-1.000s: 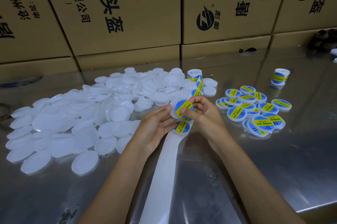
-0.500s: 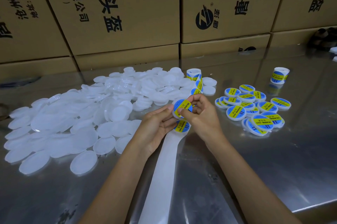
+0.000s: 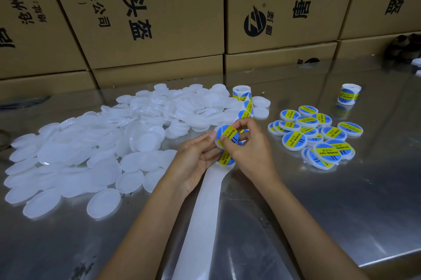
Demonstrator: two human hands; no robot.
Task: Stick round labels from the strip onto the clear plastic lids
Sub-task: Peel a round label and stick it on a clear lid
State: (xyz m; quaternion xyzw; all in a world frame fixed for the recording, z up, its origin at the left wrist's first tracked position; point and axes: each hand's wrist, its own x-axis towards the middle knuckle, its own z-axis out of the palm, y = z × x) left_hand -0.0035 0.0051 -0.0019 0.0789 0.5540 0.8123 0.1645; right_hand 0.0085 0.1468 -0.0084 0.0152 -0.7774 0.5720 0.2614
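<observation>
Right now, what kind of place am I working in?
Probably a small factory or warehouse packing bench: stacked printed cardboard cartons behind a steel table, a big heap of unlabelled lids, and a batch of labelled lids on your right.
</observation>
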